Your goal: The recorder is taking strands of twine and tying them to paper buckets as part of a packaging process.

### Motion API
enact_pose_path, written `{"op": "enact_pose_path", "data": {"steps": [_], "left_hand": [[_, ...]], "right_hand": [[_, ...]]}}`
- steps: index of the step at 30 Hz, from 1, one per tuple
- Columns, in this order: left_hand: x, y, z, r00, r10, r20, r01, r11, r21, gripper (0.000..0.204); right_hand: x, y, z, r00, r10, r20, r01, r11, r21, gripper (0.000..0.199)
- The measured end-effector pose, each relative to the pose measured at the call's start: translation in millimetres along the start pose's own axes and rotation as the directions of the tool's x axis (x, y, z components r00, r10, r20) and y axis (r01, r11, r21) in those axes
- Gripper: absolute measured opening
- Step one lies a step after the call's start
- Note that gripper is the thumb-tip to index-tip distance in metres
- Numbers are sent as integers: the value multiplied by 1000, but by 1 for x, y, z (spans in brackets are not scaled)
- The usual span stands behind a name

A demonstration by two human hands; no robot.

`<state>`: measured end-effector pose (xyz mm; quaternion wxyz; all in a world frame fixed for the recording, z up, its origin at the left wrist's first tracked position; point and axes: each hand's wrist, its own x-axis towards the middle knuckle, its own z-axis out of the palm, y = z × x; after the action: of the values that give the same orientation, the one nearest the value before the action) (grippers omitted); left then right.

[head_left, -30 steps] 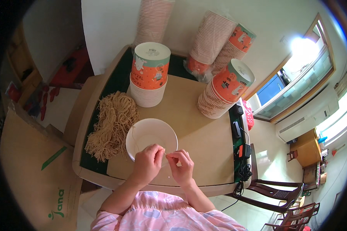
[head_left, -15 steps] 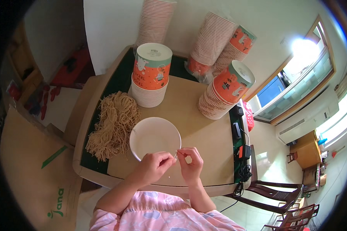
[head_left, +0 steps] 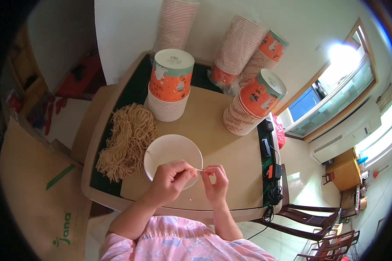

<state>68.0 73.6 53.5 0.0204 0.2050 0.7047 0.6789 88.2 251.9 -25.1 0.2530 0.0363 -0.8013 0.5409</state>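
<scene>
Both hands meet over the near right rim of a white, round paper tub [head_left: 173, 147] standing mouth up on the table. My left hand [head_left: 173, 179] pinches a thin beige cord [head_left: 199, 170] between thumb and forefinger. Just right of it, my right hand [head_left: 214, 182] pinches the same short stretch of cord, its fingertips nearly touching the left ones. Another bit of cord shows inside the tub by its left rim; whether it is the same piece I cannot tell. Left of the tub lies a loose heap of beige cords [head_left: 128, 141].
Upside-down stacks of orange and green paper tubs [head_left: 170, 87] [head_left: 259, 98] stand beyond. Plastic-wrapped stacks [head_left: 238, 48] lean by the wall. A power strip with plugs and black cables [head_left: 272, 172] runs along the right table edge. A cardboard box [head_left: 39, 187] stands at left.
My left hand has risen slightly over the tub, its fingers covering more of the rim. The cord between both hands' fingertips now shows more plainly. The view has shifted a little.
</scene>
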Motion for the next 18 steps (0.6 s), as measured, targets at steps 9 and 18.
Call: {"op": "enact_pose_path", "data": {"steps": [9,18], "left_hand": [[5,5,18,983,48,178,-63,995,80,7],[23,-44,-63,980,-189,-59,197,966,171,12]], "right_hand": [[27,-32,-2,974,-213,76,215,976,-22,20],[80,14,0,868,318,382,-437,854,283,8]]}}
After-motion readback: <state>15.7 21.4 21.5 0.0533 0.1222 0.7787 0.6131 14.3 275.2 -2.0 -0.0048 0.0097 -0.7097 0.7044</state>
